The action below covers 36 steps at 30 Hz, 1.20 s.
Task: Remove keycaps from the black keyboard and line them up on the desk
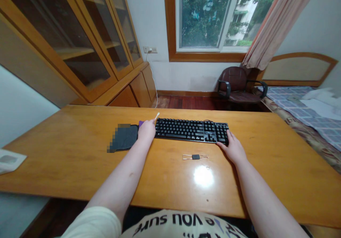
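A black full-size keyboard [183,129] lies flat on the wooden desk, its left end partly behind my left hand [147,129]. That hand is closed around a thin white stick with a soft-looking tip, a cotton swab [157,116], which points up over the keyboard's upper left corner. A purple item [141,123] shows just behind the same hand, mostly hidden. My right hand [233,146] grips the keyboard's right end, thumb at the near corner and fingers along the side. In front of the keyboard rests a wire keycap puller [195,156] with a black middle.
Left of the keyboard is a dark flat pad [126,138], partly pixelated. A white packet [10,161] lies at the desk's [80,160] left edge. Beyond the desk stand a glass-door cabinet [93,53], a brown armchair [236,83] and a bed [301,99].
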Motion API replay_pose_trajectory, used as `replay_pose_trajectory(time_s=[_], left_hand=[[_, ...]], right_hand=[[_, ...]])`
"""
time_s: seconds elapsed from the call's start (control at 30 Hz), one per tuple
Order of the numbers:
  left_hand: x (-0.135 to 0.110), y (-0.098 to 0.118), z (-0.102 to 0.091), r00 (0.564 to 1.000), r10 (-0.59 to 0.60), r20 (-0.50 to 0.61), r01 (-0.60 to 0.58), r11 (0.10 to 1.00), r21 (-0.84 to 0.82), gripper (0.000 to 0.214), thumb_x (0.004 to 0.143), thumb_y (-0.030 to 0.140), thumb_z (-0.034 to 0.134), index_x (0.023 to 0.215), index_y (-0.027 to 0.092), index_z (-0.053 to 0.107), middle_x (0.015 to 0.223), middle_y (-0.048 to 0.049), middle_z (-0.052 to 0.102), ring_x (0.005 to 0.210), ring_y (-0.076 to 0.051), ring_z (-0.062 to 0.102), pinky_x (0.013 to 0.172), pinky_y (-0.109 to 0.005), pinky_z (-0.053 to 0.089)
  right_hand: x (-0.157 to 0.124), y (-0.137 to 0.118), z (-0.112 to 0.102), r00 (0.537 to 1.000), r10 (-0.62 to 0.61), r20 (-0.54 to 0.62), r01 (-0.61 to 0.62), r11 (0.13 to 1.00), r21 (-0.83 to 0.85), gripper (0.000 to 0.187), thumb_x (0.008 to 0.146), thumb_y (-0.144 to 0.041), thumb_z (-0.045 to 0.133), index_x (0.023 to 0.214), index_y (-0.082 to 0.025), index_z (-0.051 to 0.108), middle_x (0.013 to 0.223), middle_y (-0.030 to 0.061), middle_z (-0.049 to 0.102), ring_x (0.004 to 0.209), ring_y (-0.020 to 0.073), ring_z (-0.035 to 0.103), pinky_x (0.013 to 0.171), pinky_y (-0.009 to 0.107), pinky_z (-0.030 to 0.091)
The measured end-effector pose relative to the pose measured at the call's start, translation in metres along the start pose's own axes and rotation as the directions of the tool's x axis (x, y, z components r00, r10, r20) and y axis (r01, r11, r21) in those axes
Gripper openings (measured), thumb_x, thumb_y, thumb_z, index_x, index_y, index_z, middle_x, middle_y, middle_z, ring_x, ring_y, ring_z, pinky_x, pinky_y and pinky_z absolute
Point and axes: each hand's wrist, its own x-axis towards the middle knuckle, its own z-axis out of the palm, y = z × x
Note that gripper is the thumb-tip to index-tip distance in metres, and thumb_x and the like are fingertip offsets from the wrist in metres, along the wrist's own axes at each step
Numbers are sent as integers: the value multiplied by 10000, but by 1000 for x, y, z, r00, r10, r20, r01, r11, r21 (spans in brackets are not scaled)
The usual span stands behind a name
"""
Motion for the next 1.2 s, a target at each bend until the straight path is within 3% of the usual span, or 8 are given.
replay_pose_trajectory(time_s=[0.1,0.23,0.67,1.0,1.2], left_hand=[[-5,11,1,995,96,-20,-97,994,-54,356,877,286,390,1158,231,602,1045,-89,646,945,-207,590,835,-264,430],[-9,31,4,975,193,109,-178,975,-134,341,867,296,419,1131,231,624,1093,-78,640,982,-209,584,871,-265,418],[0,75,19,975,83,205,-58,990,-126,239,802,263,487,902,168,683,888,-143,687,833,-253,630,733,-329,457],[3,78,25,950,13,311,65,968,-241,173,769,185,514,835,141,668,507,-45,626,445,-147,586,556,-246,457],[6,79,19,985,15,170,55,916,-398,324,866,277,427,1152,174,540,748,-31,672,490,-97,605,530,-194,454]], right_hand=[[0,1,1,1000,1,-1,-1,1000,2,866,746,-612,491,1413,-133,214,1398,161,351,1240,316,377,992,442,342],[0,1,1,1000,3,-8,-3,1000,6,858,749,-611,487,1412,-138,218,1393,160,357,1242,317,375,995,443,340],[-1,2,1,1000,4,-4,-4,1000,23,847,758,-616,467,1412,-138,220,1400,151,349,1245,308,369,998,434,332],[1,5,5,1000,-15,-27,16,999,28,865,751,-623,473,1412,-125,221,1383,170,367,1226,312,391,985,433,342],[0,2,4,999,-16,-28,17,999,33,869,739,-618,494,1406,-122,239,1377,175,376,1227,319,393,984,438,348]])
